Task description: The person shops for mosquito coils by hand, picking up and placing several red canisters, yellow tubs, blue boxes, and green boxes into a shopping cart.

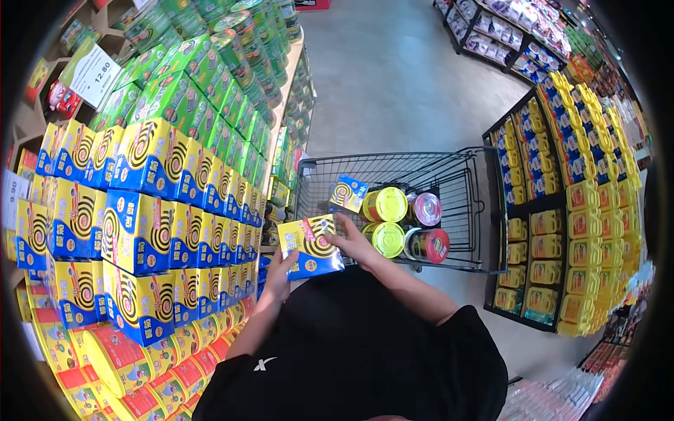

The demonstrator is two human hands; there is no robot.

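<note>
Both my hands hold a yellow and blue box of mosquito coils, with a black spiral printed on its face, in front of my chest. My left hand grips its left side, thumb on the front. On its right edge, my right hand has closed its fingers. Just beyond, a similar smaller-looking box lies in the shopping cart. Beside it stand tubs with yellow lids, one farther and one nearer, plus a purple-lidded tub and a red-lidded tub.
To my left, stacked mosquito coil boxes rise beside green boxes and cans. Yellow-red tubs line the shelf below. Past the cart, a rack of yellow jugs stands on the right. Grey floor stretches ahead.
</note>
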